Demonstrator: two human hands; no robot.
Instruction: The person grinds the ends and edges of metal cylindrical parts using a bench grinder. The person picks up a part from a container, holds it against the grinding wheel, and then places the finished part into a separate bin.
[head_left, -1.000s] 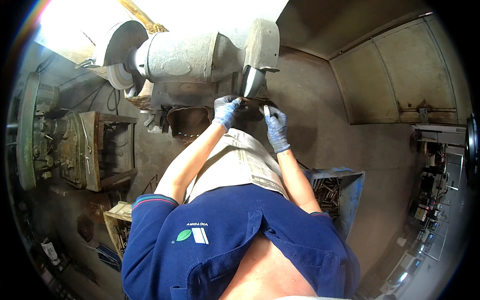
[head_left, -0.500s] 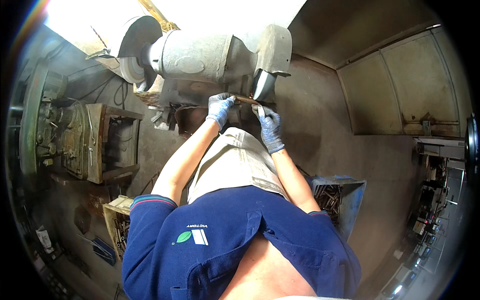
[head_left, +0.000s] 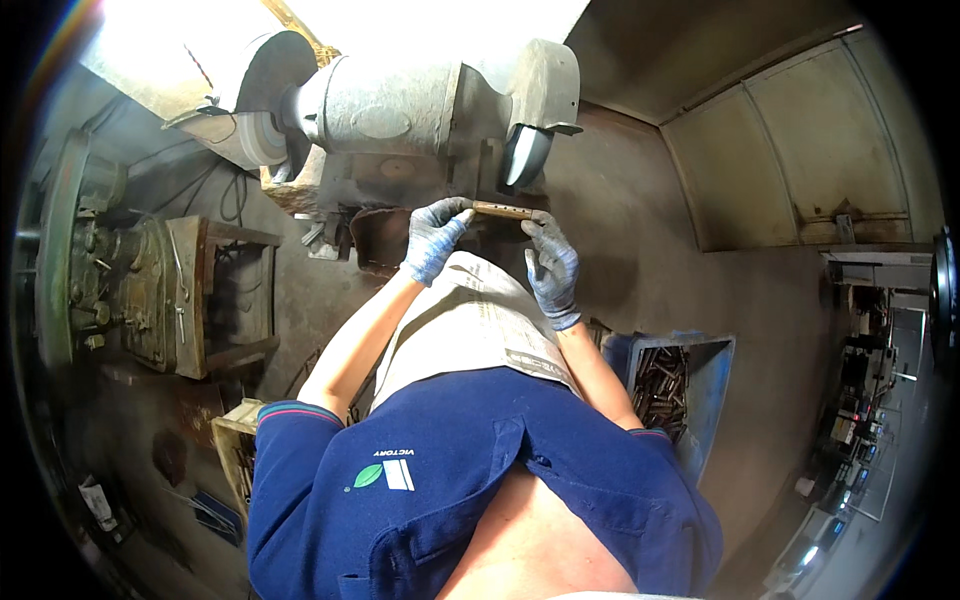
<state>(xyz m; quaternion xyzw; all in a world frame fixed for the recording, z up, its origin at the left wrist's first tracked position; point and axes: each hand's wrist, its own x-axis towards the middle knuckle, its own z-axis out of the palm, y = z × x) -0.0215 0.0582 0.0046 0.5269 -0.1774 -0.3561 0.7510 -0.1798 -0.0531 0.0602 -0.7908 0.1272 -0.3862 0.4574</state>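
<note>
A short brown metal bar [head_left: 503, 210] with a row of small holes lies level between my gloved hands. My left hand [head_left: 436, 240] is closed around its left end. At the other end, the thumb and forefinger of my right hand [head_left: 553, 270] pinch the bar, while the other fingers curl below. Just beyond the bar is the right wheel [head_left: 526, 157] of a grey bench grinder [head_left: 390, 105]; a gap separates bar and wheel.
The grinder's left wheel [head_left: 262, 138] sits under its guard. A blue crate [head_left: 716, 390] of metal pieces stands right of me, and a yellowish crate [head_left: 232, 432] is at my left. A greenish machine [head_left: 140, 285] stands farther left. Tall metal panels [head_left: 810, 150] rise at right.
The bar has come away from the right wheel, where a small orange glow showed at the contact. It now lies more level, its row of holes showing. My right hand has shifted slightly right.
</note>
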